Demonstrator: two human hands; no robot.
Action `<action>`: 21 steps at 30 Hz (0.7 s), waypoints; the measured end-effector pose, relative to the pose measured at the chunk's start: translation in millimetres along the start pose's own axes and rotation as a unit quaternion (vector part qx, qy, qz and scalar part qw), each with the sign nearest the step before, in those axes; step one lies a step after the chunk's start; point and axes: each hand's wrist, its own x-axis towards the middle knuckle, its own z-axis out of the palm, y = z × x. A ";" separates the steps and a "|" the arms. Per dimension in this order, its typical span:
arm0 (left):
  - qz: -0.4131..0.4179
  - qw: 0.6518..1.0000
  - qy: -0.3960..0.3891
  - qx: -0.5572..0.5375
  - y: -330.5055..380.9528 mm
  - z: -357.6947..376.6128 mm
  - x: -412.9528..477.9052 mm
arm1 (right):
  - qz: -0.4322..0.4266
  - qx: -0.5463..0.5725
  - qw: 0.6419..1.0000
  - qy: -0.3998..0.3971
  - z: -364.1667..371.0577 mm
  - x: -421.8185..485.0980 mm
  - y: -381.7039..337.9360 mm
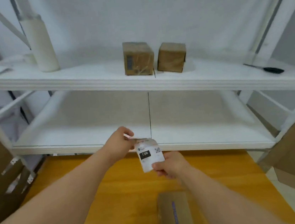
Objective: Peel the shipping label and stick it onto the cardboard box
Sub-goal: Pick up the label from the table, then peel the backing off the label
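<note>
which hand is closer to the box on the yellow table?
Right. The right hand sits just beyond the cardboard box; the left hand is farther, up-left. Both pinch the shipping label.

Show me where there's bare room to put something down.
Lower shelf: bare across the visible width. Upper shelf: free between the white roll and the small boxes, and between those boxes and the black tool. Yellow table: open left of the cardboard box. Crowded above the table's far edge, where the left hand and right hand pinch the label.
</note>
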 end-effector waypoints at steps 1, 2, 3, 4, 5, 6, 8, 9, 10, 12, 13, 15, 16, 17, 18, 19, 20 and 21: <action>-0.006 1.000 -0.001 -0.021 8.8 -1.3 -4.3 | -0.001 0.031 0.999 0.008 -1.9 -4.3 -7.5; -0.020 0.999 -0.012 -0.036 15.5 -1.5 -9.5 | 0.000 0.063 0.998 0.011 -3.5 -8.5 -14.8; -0.037 0.998 -0.027 -0.048 21.7 -1.0 -15.5 | 0.004 0.096 0.995 0.013 -5.4 -12.5 -21.9; -0.056 0.996 -0.046 -0.058 25.2 -0.5 -20.7 | 0.010 0.124 0.992 0.015 -7.3 -15.1 -27.8; -0.070 0.993 -0.061 -0.068 28.2 0.3 -25.7 | 0.018 0.151 0.988 0.014 -9.1 -17.9 -33.4; -0.078 0.991 -0.071 -0.079 29.1 1.1 -28.6 | 0.026 0.173 0.984 0.009 -11.0 -20.5 -37.9; -0.084 0.986 -0.079 -0.117 28.4 2.7 -30.7 | 0.034 0.218 0.975 -0.004 -13.1 -24.3 -43.3; -0.082 0.983 -0.079 -0.143 28.8 3.5 -31.4 | 0.037 0.237 0.971 -0.012 -13.1 -26.8 -44.6; -0.077 0.980 -0.077 -0.168 30.2 4.1 -32.0 | 0.039 0.253 0.966 -0.019 -12.8 -29.1 -45.3; -0.070 0.976 -0.067 -0.195 35.0 5.2 -33.8 | 0.040 0.274 0.960 -0.025 -11.8 -33.2 -45.3; -0.067 0.976 -0.063 -0.198 37.8 5.4 -34.7 | 0.038 0.278 0.960 -0.023 -11.4 -35.2 -45.7; -0.061 0.979 -0.057 -0.187 41.9 5.2 -37.1 | 0.034 0.282 0.959 -0.001 -12.2 -36.4 -46.0; -0.061 0.980 -0.054 -0.181 43.2 4.8 -38.1 | 0.031 0.287 0.957 0.016 -13.5 -36.4 -46.0; -0.062 0.981 -0.052 -0.177 43.7 4.2 -39.1 | 0.028 0.292 0.956 0.029 -15.1 -36.4 -46.9; -0.062 0.981 -0.053 -0.176 43.7 3.6 -39.8 | 0.025 0.291 0.956 0.038 -16.4 -36.0 -47.0; -0.059 0.981 -0.055 -0.175 43.8 3.1 -40.3 | 0.023 0.288 0.957 0.042 -17.4 -36.2 -47.8; -0.056 0.981 -0.055 -0.177 43.9 3.0 -40.4 | 0.020 0.285 0.957 0.043 -18.2 -35.4 -48.1; -0.053 0.980 -0.054 -0.182 43.9 3.2 -40.1 | 0.018 0.287 0.957 0.044 -19.2 -35.0 -48.5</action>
